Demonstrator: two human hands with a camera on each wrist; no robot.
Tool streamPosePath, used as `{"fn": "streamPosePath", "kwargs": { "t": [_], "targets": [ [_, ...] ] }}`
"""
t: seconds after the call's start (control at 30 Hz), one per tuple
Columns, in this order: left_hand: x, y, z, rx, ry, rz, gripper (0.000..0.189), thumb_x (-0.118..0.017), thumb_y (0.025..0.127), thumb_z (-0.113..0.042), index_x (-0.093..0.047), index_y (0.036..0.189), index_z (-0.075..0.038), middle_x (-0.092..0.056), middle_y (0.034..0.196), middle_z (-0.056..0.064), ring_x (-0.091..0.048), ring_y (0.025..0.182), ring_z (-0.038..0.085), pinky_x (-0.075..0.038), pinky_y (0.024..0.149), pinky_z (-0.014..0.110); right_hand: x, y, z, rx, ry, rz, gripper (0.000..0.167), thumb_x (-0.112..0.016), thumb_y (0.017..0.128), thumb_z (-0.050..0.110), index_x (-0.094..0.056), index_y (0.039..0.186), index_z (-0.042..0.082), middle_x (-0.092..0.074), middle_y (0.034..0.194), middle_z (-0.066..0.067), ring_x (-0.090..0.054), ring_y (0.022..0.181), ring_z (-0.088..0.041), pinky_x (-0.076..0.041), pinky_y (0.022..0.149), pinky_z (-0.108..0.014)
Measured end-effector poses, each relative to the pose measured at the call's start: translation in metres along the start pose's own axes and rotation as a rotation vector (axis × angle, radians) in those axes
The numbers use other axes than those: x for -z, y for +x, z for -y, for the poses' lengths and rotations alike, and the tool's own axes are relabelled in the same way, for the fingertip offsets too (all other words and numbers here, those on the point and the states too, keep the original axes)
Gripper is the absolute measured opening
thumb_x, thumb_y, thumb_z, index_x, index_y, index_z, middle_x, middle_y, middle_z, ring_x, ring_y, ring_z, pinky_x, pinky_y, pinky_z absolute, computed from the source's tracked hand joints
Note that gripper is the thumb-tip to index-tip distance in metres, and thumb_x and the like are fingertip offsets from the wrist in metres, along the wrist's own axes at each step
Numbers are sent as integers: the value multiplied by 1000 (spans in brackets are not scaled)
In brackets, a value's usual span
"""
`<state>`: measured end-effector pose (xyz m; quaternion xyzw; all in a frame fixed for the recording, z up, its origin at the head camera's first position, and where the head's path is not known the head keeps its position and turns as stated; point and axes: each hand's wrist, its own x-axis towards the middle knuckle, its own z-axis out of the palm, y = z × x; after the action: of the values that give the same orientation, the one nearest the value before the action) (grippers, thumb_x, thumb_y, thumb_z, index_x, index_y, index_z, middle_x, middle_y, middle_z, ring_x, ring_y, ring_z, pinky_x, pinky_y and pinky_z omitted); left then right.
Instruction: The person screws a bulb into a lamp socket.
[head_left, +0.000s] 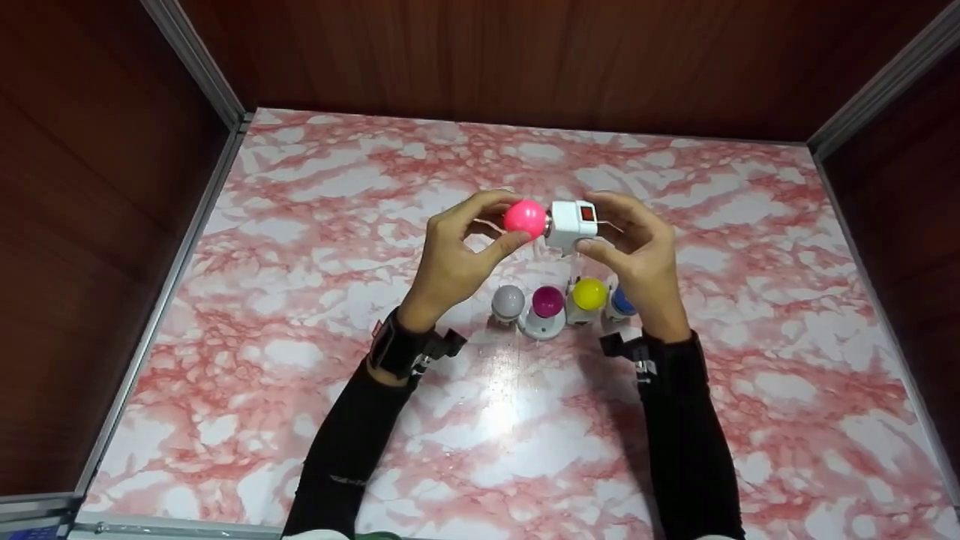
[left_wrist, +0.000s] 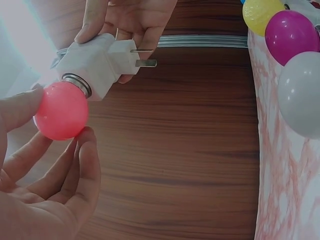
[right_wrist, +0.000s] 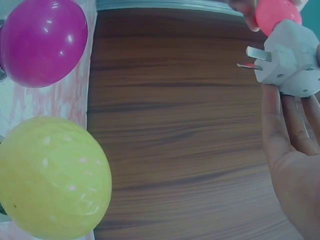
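Above the table, my left hand pinches a pink light bulb between thumb and fingers. My right hand grips a white plug-in bulb socket with a red switch on its end. The bulb's metal base sits at the socket's mouth, with a band of metal thread showing in the left wrist view. Flat metal prongs stick out from the socket's side. In the right wrist view, the fingers support the socket from below, and the bulb lies beyond it.
Nearer me on the marbled table stand a grey-white bulb, a purple bulb on a round white base, a yellow bulb and a blue bulb partly behind my right wrist. Brown wooden panels enclose the table.
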<state>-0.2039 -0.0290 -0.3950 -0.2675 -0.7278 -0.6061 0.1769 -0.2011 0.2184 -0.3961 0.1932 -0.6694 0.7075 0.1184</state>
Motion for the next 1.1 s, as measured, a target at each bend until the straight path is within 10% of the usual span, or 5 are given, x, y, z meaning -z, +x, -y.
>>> {"fn": "streamPosePath", "kwargs": {
  "t": [1.1],
  "targets": [
    [2,0,3,-174,94,3,40,-84,92,-22,-74,125,-3,-77,126,14,-72,111,19,-65,88,30,0,0,-3,-89,26,-9,42,-73,93,-7,-69,134,-3,-80,122,-4,-76,104,-15,-65,92,-23]
  ]
}}
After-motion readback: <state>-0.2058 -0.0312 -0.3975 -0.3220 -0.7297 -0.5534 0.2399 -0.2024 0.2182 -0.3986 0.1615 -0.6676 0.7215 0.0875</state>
